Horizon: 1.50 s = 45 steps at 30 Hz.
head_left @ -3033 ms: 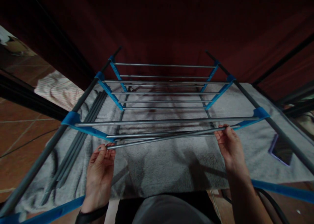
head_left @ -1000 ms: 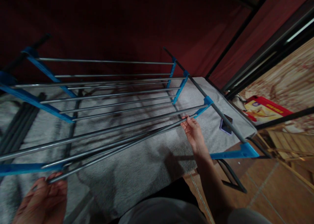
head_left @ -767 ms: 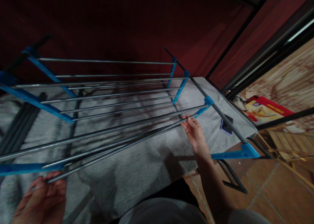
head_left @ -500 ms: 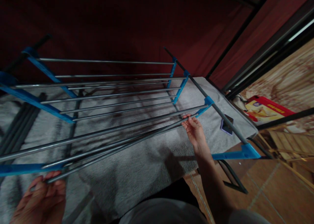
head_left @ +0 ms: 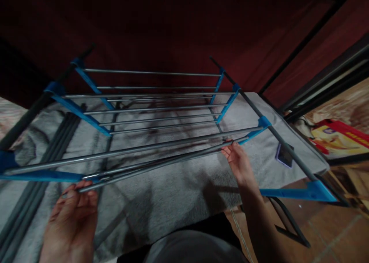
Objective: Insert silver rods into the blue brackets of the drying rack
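A rack of thin grey metal rods with blue plastic brackets stands over a grey blanket. My left hand point(head_left: 73, 213) is closed around the near left end of a loose grey rod point(head_left: 138, 172), just in front of the left blue bracket point(head_left: 52, 175). The rod runs slantwise to the right, close beside other rods of the front tier. My right hand point(head_left: 236, 161) pinches at the rod's right part, close to the right blue bracket point(head_left: 251, 134). Whether its fingers also grip a neighbouring rod is hard to make out. Above both hands, a thicker rod point(head_left: 161, 146) spans the two side poles.
Several dark grey tubes point(head_left: 46, 171) lie on the blanket point(head_left: 178, 194) at left. A phone point(head_left: 285, 154) lies at right beneath the side pole point(head_left: 291, 151). Another blue bracket point(head_left: 294, 194) sticks out near the right. A red and yellow box point(head_left: 340, 136) stands beyond, above tiled floor.
The camera view has swung to the left, so the rack appears further right and more of its left side shows. Both hands keep their hold on the rod.
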Available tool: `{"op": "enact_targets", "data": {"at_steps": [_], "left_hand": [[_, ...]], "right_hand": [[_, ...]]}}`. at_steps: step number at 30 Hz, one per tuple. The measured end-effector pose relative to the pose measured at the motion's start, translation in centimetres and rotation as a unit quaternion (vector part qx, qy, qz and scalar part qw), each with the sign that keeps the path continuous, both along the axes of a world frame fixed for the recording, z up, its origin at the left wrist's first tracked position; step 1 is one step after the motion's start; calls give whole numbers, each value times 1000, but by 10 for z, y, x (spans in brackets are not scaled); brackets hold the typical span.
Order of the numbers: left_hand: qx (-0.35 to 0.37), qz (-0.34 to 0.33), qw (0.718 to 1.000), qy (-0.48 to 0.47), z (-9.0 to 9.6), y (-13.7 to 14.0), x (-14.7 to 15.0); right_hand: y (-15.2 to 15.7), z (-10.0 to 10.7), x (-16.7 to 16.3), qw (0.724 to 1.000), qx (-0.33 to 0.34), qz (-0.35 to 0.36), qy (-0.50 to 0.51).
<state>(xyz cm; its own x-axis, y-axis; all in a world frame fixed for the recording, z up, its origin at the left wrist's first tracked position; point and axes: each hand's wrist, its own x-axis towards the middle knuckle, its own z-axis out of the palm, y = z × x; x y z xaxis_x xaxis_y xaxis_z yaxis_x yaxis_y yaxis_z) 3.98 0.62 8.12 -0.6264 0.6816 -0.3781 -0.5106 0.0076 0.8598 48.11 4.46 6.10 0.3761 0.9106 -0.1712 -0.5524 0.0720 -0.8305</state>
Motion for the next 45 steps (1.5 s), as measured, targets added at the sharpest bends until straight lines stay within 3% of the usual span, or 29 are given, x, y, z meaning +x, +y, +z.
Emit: {"op": "enact_targets", "data": {"at_steps": [8,12,17,22,26,29,32,38,45], "left_hand": [[66,20,997,-41,11,4,8],[79,6,996,-37,16,5,10],[88,18,996,-26,21,7,11],[83,19,996,-7,21,9,11],[85,17,996,17,21,10,10],[86,16,996,35,21,11,11],[84,27,995,46,22,14,12],[88,25,993,72,24,18,15],[79,24,993,80,19,21,13]], "right_hand": [[-15,-13,-25,993,-54,97,-41],[-18,-14,-42,983,-47,160,-75],[-22,1,-67,971,-18,202,-124],[-32,21,-91,941,44,206,-263],[-38,33,-102,868,135,168,-448],[-34,37,-111,782,240,100,-567],[-21,37,-125,698,306,85,-642],[4,40,-156,588,320,134,-731],[17,49,-175,493,298,194,-794]]}}
